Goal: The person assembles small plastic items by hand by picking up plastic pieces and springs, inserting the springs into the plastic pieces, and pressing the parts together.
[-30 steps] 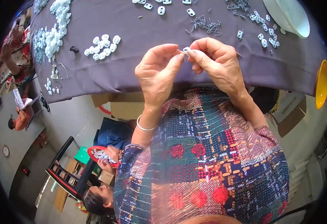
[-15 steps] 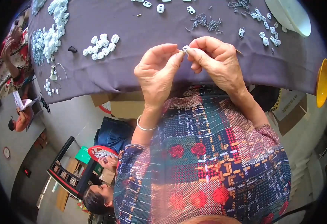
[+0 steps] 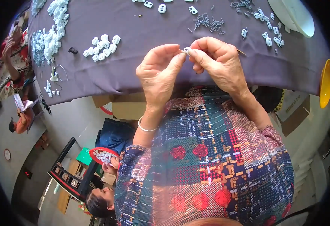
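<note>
In front of me, over the near part of the table, both hands meet at a small white cord lock [image 3: 187,49] with a dark hole. My right hand [image 3: 219,62] pinches it between thumb and fingers. A thin yellowish stick [image 3: 241,52] pokes out behind that hand's knuckles. From the other side, my left hand [image 3: 159,69] closes thumb and forefinger at the lock's left end; a tiny pale tip shows there, its kind unclear. Beyond my hands lie a heap of small metal springs [image 3: 209,24] and several two-holed white cord locks, one at the far middle [image 3: 162,8].
A dark cloth covers the table [image 3: 127,34]. Rounded white pieces [image 3: 101,48] lie left of my hands, with a larger white pile [image 3: 54,39] farther left. A white bowl [image 3: 295,17] and a yellow dish [image 3: 326,84] stand right. A seated person holds a red tray [image 3: 97,154].
My hands keep nearly the same place and grip, with only a slight shift of the fingertips at the cord lock. The seated person's hand and red tray have moved a little.
</note>
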`<act>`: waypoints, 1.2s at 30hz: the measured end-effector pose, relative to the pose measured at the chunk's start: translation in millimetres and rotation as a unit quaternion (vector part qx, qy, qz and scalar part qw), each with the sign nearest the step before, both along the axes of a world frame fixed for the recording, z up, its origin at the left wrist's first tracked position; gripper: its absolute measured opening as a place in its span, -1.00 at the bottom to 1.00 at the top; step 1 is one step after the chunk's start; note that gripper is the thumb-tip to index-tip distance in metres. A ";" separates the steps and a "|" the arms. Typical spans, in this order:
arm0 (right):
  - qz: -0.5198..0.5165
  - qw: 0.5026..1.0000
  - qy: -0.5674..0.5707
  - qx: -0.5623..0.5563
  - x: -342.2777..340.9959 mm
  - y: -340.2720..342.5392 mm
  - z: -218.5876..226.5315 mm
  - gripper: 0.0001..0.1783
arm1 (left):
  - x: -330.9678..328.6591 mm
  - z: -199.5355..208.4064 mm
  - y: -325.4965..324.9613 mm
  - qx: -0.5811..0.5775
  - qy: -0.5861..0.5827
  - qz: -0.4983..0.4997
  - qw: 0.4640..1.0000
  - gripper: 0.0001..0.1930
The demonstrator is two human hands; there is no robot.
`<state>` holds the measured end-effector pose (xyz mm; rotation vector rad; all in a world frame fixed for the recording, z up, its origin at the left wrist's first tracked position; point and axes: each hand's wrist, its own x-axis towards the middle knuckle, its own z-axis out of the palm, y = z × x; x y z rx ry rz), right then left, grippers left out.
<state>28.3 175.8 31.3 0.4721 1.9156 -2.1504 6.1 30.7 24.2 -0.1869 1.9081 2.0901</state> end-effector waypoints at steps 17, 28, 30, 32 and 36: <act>0.021 1.000 0.005 0.005 -1.3 1.9 -2.3 -0.85 | 4.9 -8.8 2.4 0.032 0.013 0.027 0.999 -0.80; 0.010 0.997 -0.028 -0.069 -4.2 8.6 -17.2 -0.83 | -2.7 -6.6 -2.7 0.057 -0.055 -0.036 0.996 -0.76; 0.002 0.997 -0.032 -0.075 -3.5 9.6 -19.4 -0.83 | -2.4 -7.7 -2.2 0.060 -0.064 -0.038 0.995 -0.77; -0.003 0.996 -0.035 -0.083 -2.8 9.6 -21.0 -0.82 | -2.7 -8.0 -3.0 0.061 -0.072 -0.037 0.995 -0.77; 0.005 0.997 -0.027 -0.074 -1.9 9.8 -21.0 -0.82 | -4.9 -6.0 -4.2 0.025 -0.091 -0.070 0.993 -0.82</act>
